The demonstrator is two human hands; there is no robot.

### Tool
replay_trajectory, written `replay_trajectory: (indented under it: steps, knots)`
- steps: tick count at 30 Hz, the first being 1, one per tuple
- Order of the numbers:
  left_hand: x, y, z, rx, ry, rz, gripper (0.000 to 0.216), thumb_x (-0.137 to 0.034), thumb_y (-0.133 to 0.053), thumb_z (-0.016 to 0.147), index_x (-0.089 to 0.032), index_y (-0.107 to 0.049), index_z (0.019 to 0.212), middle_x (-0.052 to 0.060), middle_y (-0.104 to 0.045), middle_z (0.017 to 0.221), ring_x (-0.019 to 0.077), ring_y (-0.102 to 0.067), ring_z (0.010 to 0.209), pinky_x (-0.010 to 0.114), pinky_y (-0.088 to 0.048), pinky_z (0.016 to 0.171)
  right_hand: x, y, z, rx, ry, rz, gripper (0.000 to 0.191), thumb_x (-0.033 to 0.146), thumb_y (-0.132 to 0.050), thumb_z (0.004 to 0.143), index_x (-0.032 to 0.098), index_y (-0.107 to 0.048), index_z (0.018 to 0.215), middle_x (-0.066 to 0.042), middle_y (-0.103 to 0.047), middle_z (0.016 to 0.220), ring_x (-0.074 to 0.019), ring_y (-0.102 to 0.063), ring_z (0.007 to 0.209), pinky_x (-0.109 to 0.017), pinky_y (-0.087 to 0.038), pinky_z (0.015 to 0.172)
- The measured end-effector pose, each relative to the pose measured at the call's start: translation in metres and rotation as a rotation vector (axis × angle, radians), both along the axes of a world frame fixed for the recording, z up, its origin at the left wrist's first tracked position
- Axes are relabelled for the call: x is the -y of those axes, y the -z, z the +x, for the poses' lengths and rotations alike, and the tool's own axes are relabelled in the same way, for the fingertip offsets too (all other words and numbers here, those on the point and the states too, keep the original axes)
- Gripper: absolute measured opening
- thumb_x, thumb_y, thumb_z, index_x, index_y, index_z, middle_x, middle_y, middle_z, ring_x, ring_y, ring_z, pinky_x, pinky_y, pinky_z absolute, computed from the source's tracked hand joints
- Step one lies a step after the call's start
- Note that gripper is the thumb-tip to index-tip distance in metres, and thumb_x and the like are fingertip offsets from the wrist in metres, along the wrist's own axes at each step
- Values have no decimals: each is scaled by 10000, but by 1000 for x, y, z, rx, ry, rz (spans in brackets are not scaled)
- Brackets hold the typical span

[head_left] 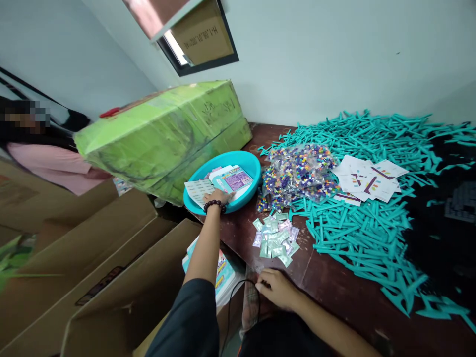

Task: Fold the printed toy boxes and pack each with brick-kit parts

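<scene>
My left hand (pixel 220 197) reaches into a teal plastic basin (pixel 248 163) at the table's left edge and rests on flat printed packets (pixel 232 179) lying inside it; its fingers lie flat on them. A dark bead bracelet is on that wrist. My right hand (pixel 278 288) sits at the near table edge, fingers curled around a thin black cable (pixel 238 290). Just beyond it lies a small heap of pale sachets (pixel 277 239). Farther back is a pile of clear bags of coloured beads (pixel 297 173).
A wide heap of teal plastic pieces (pixel 372 208) covers the table's right side, with printed cards (pixel 368 183) on top. A big green-wrapped carton (pixel 163 134) stands left of the basin. Open cardboard boxes (pixel 122 277) sit below. A person in pink (pixel 48 163) is at far left.
</scene>
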State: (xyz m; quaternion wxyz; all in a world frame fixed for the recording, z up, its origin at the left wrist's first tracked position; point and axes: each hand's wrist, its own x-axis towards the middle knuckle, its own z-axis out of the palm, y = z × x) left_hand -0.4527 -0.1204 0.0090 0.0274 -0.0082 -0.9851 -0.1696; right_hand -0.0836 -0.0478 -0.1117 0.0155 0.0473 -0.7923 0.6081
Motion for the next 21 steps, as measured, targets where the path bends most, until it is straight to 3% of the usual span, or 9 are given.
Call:
replay_trajectory:
  steps: [3,6,10,16,21]
  knots:
    - [9,-5,2,-51,19,-20,579,-659,-560,893,-123,-663,1087,291,-679,1224,506,-454,1354,646,-282,1120,-2,-2,-1,8,-9,-5,112,142,-628,904,194,-638,805,-15,-676,872,-177,-653,865,-270,-466,801]
    - [29,-12,10,-134,-20,-37,566,-583,-550,920,-124,-618,1245,278,-614,1350,474,-422,1381,599,-277,1145,-3,-3,-2,15,-13,-14,111,134,-625,900,192,-648,808,-17,-684,869,-176,-655,854,-267,-470,789]
    - [61,-11,16,-169,-179,-56,811,-561,-627,866,-13,-443,1436,395,-414,1485,536,-373,1384,662,-293,1110,-5,-3,-3,21,-14,-41,105,125,-635,885,196,-656,810,-13,-689,867,-174,-657,847,-262,-473,781]
    - [75,-2,9,-107,-181,-36,706,-432,-735,776,-136,-534,1384,311,-513,1451,514,-374,1403,637,-344,1101,-5,-2,-4,25,-11,-63,146,106,-618,885,197,-638,772,2,-667,818,-165,-639,813,-259,-464,768]
    - [74,-2,16,-171,-146,59,631,-453,-674,808,-145,-568,1348,262,-543,1438,489,-446,1368,637,-365,1103,-5,1,-4,16,-6,-51,118,125,-641,877,202,-654,788,6,-665,829,-162,-625,808,-250,-453,753]
